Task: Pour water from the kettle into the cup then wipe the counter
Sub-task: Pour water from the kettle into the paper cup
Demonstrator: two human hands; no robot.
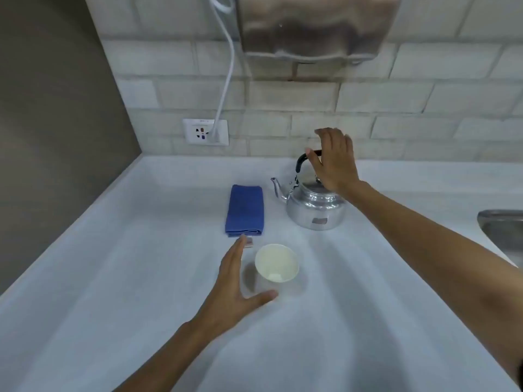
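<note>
A shiny metal kettle (315, 206) with a black upright handle stands on the white counter (141, 278), its spout pointing left. My right hand (334, 162) hovers over the handle, fingers spread, thumb just in front of the black grip, not closed on it. A small white cup (276, 263) stands in front of the kettle and looks empty. My left hand (237, 284) is open just left of the cup, thumb reaching under its near side, not gripping. A folded blue cloth (245, 211) lies left of the kettle.
A steel sink edge (501, 224) shows at the right. On the tiled back wall are a socket (205, 132) with a white cable plugged in and a metal appliance (314, 26) above the kettle. A dark wall closes off the left side.
</note>
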